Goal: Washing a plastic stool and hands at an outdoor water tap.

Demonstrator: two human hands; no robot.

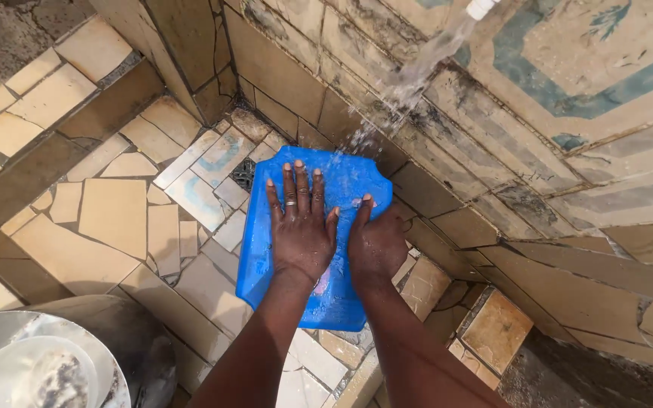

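Observation:
A blue plastic tray (349, 177) is held tilted over a tiled floor, under a stream of water (417, 72) falling from a white tap (481, 7) at the top. My left hand (300, 219) lies flat on the tray's surface with fingers spread; a ring is on one finger. My right hand (376, 242) grips the tray's right edge, thumb on top and fingers hidden behind it. Water splashes on the tray's upper part.
A tiled wall (568, 151) with cracked beige and blue tiles runs along the right. A floor drain (243, 174) sits just left of the tray. A metal bowl with a white plate (32, 370) rests at the bottom left. A raised tiled ledge (32, 98) borders the left.

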